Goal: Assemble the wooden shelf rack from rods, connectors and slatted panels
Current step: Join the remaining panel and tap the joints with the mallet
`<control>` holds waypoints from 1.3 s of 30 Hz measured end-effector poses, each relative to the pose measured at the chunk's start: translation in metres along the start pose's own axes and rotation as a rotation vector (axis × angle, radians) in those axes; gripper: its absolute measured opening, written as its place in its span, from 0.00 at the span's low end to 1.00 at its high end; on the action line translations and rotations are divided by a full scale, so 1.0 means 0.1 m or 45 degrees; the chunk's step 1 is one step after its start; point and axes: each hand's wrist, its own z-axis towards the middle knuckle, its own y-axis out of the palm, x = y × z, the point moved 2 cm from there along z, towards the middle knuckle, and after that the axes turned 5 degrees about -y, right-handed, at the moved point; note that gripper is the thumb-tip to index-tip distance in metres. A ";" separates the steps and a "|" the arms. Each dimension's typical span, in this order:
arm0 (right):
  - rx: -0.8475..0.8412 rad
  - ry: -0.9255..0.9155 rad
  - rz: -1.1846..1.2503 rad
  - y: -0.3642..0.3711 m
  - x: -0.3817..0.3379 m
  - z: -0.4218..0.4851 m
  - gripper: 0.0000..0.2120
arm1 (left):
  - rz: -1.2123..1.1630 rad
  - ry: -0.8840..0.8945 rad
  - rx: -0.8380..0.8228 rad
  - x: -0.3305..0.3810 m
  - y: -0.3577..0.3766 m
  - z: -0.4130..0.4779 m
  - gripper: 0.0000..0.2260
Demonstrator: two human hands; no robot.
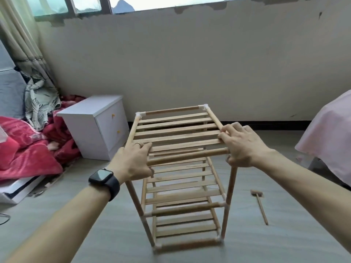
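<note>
Shelf rack [176,133], near top corners in left hand [133,162], right hand [242,147]

One shelf rack [230,186] stands on the floor [284,243] with three slatted panels: one top panel [176,130], one middle panel [182,185] and one bottom panel [186,224]. Two white connectors [204,106] show plainly at the top's far corners; the others are too hidden or blurred to count. Two hands are in view, one left hand [133,164] and one right hand [243,147]. The left arm bears one watch [103,177] and one ring [138,143]. One mallet [260,204] is there. One white cabinet [91,118] has two drawers [108,122], each with one yellow knob [113,116]. There is also one red blanket [24,149] and one pink cover [326,133].
</note>
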 end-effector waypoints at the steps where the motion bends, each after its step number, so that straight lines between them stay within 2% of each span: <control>1: -0.010 -0.012 0.023 -0.01 -0.03 0.04 0.26 | -0.016 -0.001 0.010 -0.08 0.00 0.01 0.39; 8: -0.104 -0.160 0.053 -0.03 -0.23 0.23 0.29 | 0.009 -0.005 0.101 -0.24 0.01 0.08 0.30; 12: -0.118 -0.111 0.133 -0.05 -0.24 0.33 0.19 | 0.100 0.048 0.133 -0.21 0.01 0.10 0.26; 17: -0.132 -0.094 0.253 0.02 -0.28 0.30 0.21 | 0.130 0.078 0.141 -0.20 -0.01 0.11 0.19; 22: 0.012 0.021 0.287 -0.01 -0.28 0.30 0.16 | 0.103 0.086 0.157 -0.15 -0.06 0.17 0.10; 29: 0.012 0.054 0.206 0.06 -0.35 0.35 0.17 | 0.099 0.085 0.214 -0.22 0.01 0.21 0.07; 33: 0.000 0.069 0.261 0.04 -0.32 0.34 0.18 | 0.091 0.089 0.222 -0.23 0.00 0.21 0.11; 36: -0.004 0.054 0.271 0.03 -0.27 0.25 0.19 | -0.077 0.113 0.159 -0.30 0.03 0.14 0.28; 38: 0.009 0.095 0.148 0.03 -0.26 0.20 0.21 | -0.267 0.146 0.103 -0.36 0.07 0.04 0.40; 39: 0.001 0.157 0.098 0.02 -0.25 0.17 0.21 | -0.324 0.162 0.117 -0.37 0.08 0.00 0.43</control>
